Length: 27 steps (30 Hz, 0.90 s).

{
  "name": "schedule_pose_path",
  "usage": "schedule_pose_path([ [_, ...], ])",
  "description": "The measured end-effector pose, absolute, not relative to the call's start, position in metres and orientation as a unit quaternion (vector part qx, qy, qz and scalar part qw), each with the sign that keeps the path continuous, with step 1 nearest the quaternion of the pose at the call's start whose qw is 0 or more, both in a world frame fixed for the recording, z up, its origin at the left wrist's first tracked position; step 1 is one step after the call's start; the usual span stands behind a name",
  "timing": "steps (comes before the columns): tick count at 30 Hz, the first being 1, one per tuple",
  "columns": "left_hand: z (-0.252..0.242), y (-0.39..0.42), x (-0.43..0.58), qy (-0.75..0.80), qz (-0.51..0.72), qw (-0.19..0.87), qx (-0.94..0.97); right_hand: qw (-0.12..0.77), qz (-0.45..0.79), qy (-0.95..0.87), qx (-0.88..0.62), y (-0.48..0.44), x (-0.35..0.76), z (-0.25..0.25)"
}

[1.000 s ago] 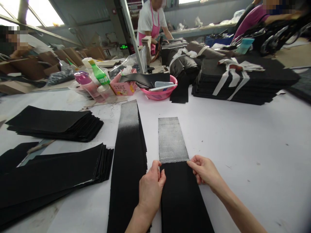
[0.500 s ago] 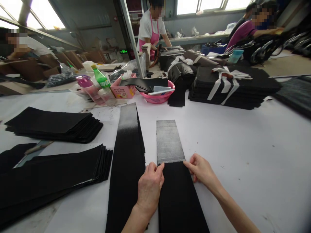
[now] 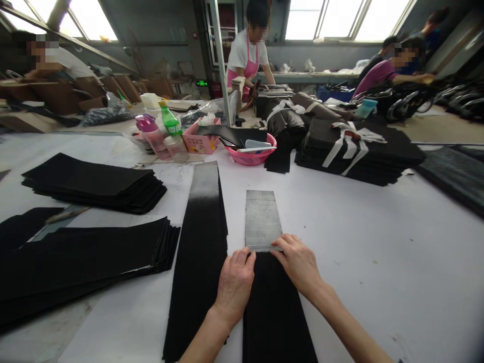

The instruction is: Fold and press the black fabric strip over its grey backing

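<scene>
In front of me lies a long black fabric strip [image 3: 278,312], with a shiny grey section [image 3: 261,214] at its far end. A ragged crosswise edge separates the black part from the grey. My left hand [image 3: 235,282] is closed at the left end of this edge, thumb and fingertips pinching the material. From the right, my right hand [image 3: 298,259] reaches over the strip, its thumb and bent fingers closed on the same edge. Just left of my left hand is a pile of long black strips [image 3: 200,252] whose far end is grey and glossy.
More black pieces lie in an upper stack [image 3: 91,181] and a lower stack [image 3: 94,252] at left. Behind stand a pink basin [image 3: 253,157], a pink box [image 3: 202,143], a green bottle [image 3: 171,121] and a tied black bundle [image 3: 355,151]. A co-worker [image 3: 247,55] stands beyond.
My right hand has moved left, from the strip's right border inward over the crosswise edge. The left hand keeps its pinch. The whole view has shifted slightly.
</scene>
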<state>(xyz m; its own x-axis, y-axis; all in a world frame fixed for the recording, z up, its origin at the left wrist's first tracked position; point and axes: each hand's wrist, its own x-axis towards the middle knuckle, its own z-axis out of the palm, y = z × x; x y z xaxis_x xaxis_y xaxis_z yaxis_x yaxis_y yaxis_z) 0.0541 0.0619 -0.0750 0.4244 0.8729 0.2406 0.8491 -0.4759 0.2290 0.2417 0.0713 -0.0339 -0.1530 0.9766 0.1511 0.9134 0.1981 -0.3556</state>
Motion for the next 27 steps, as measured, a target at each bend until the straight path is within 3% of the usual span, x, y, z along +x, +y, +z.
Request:
schedule_pose_path([
  [5,-0.068,0.066,0.050,0.511,0.186,0.094,0.834,0.091,0.063,-0.794,-0.598,0.089,0.238,-0.041],
  [12,-0.066,0.085,0.046,0.528,0.260,0.222,0.778,0.065,0.083,-0.810,-0.576,0.106,0.241,-0.039],
  [27,-0.059,0.088,0.056,0.545,0.154,0.131,0.814,0.122,0.059,-0.852,-0.505,0.099,0.247,-0.042],
])
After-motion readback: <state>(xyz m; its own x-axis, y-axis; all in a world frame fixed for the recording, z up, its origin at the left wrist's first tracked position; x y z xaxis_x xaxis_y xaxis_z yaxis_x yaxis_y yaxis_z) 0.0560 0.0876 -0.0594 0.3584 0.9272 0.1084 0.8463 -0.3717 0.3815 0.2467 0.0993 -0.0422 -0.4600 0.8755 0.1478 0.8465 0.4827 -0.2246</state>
